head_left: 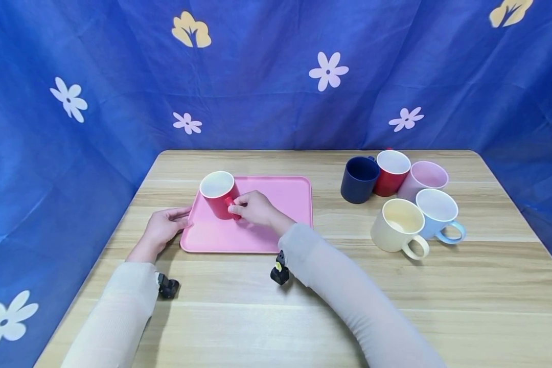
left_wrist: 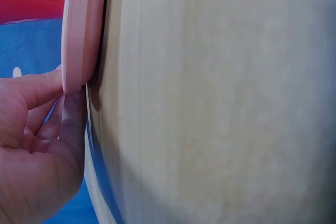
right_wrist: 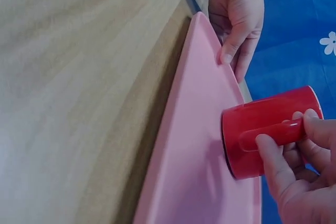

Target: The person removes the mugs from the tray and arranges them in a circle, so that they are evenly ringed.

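Observation:
A red mug [head_left: 219, 199] with a white inside stands on, or close over, the left part of the pink tray [head_left: 276, 232]. My right hand [head_left: 257, 207] holds this mug by its handle [right_wrist: 273, 134], thumb and fingers around it in the right wrist view. At the tray's left edge is my left hand [head_left: 163, 227]. The left wrist view shows its thumb [left_wrist: 39, 88] over the rim of the tray and the fingers [left_wrist: 72, 116] against the underside, pinching the edge. That hand's palm faces the tray.
Several mugs cluster at the right: dark blue [head_left: 360, 179], a second red one [head_left: 390, 176], pink [head_left: 421, 179], light blue [head_left: 434, 214] and cream [head_left: 395, 227]. The wooden table [head_left: 239, 317] ends at a blue curtain [head_left: 257, 82] behind.

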The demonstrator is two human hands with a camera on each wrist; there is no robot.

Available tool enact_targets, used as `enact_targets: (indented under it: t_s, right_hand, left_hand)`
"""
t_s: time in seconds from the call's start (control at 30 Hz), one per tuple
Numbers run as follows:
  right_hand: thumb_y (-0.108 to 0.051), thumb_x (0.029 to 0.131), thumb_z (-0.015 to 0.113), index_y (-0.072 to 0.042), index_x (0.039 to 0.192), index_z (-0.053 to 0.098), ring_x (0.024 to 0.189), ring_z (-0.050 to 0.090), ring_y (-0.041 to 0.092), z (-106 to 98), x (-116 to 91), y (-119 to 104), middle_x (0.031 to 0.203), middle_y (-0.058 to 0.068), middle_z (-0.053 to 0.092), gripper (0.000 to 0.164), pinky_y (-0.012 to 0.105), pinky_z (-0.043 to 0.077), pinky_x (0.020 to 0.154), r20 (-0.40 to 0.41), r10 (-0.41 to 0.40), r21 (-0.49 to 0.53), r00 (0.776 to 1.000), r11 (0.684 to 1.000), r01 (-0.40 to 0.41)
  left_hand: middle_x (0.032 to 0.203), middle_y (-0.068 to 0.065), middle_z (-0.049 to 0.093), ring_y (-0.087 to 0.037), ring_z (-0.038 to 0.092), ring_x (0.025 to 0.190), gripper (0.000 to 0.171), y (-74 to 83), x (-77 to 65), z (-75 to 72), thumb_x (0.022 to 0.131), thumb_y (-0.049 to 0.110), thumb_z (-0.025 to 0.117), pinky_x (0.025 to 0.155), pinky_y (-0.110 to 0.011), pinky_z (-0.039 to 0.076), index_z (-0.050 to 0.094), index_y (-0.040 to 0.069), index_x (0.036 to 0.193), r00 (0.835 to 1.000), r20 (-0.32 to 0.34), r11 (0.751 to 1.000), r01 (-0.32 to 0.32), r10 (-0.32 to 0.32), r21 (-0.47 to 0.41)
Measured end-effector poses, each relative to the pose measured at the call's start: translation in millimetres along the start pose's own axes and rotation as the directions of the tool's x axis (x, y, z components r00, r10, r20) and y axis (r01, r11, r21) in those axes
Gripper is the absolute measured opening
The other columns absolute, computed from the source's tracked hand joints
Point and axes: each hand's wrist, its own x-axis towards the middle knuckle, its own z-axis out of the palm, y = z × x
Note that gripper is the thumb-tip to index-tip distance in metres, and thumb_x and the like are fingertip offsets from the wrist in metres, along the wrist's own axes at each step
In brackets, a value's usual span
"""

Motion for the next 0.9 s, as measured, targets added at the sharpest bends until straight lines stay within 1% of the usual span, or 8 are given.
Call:
enact_targets:
  t_s: [0.1, 0.17, 0.3, 0.43, 0.53, 0.67, 0.8, 0.9]
  right_hand:
    - [-0.018, 0.089, 0.069, -0.002, 0.1, 0.073, 0.081, 0.069, 0.025, 2, -1, 1, 0.089, 0.011, 0.07, 0.02, 0.025, 0.056, 0.064, -0.023, 0.026, 0.104, 0.999, 0.994, -0.023]
    - [-0.017, 0.087, 0.07, -0.003, 0.103, 0.074, 0.079, 0.069, 0.026, 3, -2, 2, 0.088, 0.008, 0.07, 0.021, 0.028, 0.057, 0.065, -0.034, 0.04, 0.149, 0.999, 0.988, -0.034]
    - [-0.018, 0.087, 0.071, -0.005, 0.106, 0.074, 0.076, 0.07, 0.023, 3, -5, 4, 0.088, 0.004, 0.071, 0.023, 0.033, 0.058, 0.066, -0.04, 0.042, 0.176, 0.998, 0.984, -0.034]
    - [-0.018, 0.088, 0.07, -0.005, 0.107, 0.073, 0.075, 0.07, 0.023, 2, -10, 6, 0.091, 0.005, 0.071, 0.024, 0.036, 0.058, 0.067, -0.048, 0.03, 0.2, 0.998, 0.98, -0.02]
    - [-0.018, 0.087, 0.071, -0.005, 0.107, 0.074, 0.076, 0.07, 0.023, 2, -14, 8, 0.089, 0.003, 0.072, 0.024, 0.033, 0.057, 0.067, -0.073, 0.016, 0.229, 0.997, 0.974, 0.001]
    - [-0.017, 0.086, 0.072, -0.004, 0.104, 0.075, 0.072, 0.068, 0.016, -1, -20, 11, 0.082, 0.002, 0.071, 0.022, 0.022, 0.053, 0.06, -0.135, -0.027, 0.241, 0.991, 0.969, 0.059]
    - [-0.016, 0.087, 0.071, -0.004, 0.104, 0.074, 0.069, 0.062, 0.01, -5, -27, 15, 0.081, 0.004, 0.071, 0.022, 0.016, 0.048, 0.056, -0.206, -0.092, 0.201, 0.974, 0.97, 0.135]
    - [-0.017, 0.087, 0.071, -0.004, 0.104, 0.074, 0.067, 0.057, 0.007, -9, -32, 19, 0.079, 0.004, 0.071, 0.022, 0.016, 0.045, 0.055, -0.253, -0.132, 0.16, 0.959, 0.971, 0.176]
  left_hand:
    - [0.126, -0.031, 0.05, 0.003, 0.059, 0.094, 0.047, -0.1, 0.8, 0.0, 0.09, -0.001, 0.062, 0.079, -0.015, 0.051, 0.046, -0.012, 0.133, 1.0, -0.002, 1.0, 0.004, -0.004, 0.005]
    - [0.126, -0.031, 0.05, 0.005, 0.059, 0.092, 0.047, -0.1, 1.5, -0.2, 0.09, -0.001, 0.062, 0.079, -0.015, 0.051, 0.046, -0.012, 0.133, 1.0, -0.003, 1.0, 0.011, -0.011, 0.005]
    - [0.127, -0.031, 0.05, 0.007, 0.058, 0.089, 0.047, 0.1, 2.2, -0.5, 0.09, -0.002, 0.061, 0.08, -0.016, 0.051, 0.046, -0.011, 0.134, 1.0, -0.004, 1.0, 0.015, -0.015, 0.006]
    - [0.126, -0.031, 0.051, 0.007, 0.057, 0.089, 0.047, -0.1, 2.1, -0.7, 0.09, -0.001, 0.061, 0.079, -0.015, 0.051, 0.046, -0.011, 0.133, 1.0, -0.004, 1.0, 0.004, -0.004, 0.015]
    - [0.126, -0.031, 0.05, 0.009, 0.057, 0.088, 0.047, -0.6, 2.2, -0.8, 0.09, 0.0, 0.062, 0.079, -0.015, 0.051, 0.046, -0.012, 0.133, 1.0, -0.001, 1.0, 0.002, -0.002, 0.017]
    - [0.127, -0.031, 0.05, 0.008, 0.057, 0.09, 0.049, -1.1, 2.5, -0.7, 0.091, 0.002, 0.063, 0.08, -0.015, 0.051, 0.045, -0.012, 0.134, 1.0, 0.005, 1.0, 0.008, -0.008, 0.013]
    - [0.127, -0.031, 0.049, 0.006, 0.058, 0.091, 0.05, -1.5, 2.0, -0.7, 0.09, 0.003, 0.064, 0.08, -0.015, 0.05, 0.045, -0.012, 0.134, 1.0, 0.007, 1.0, 0.011, -0.011, 0.006]
    - [0.128, -0.032, 0.049, 0.007, 0.057, 0.091, 0.049, -1.5, 1.5, -0.5, 0.09, 0.001, 0.063, 0.08, -0.015, 0.05, 0.045, -0.012, 0.134, 1.0, 0.006, 1.0, 0.009, -0.009, 0.0]
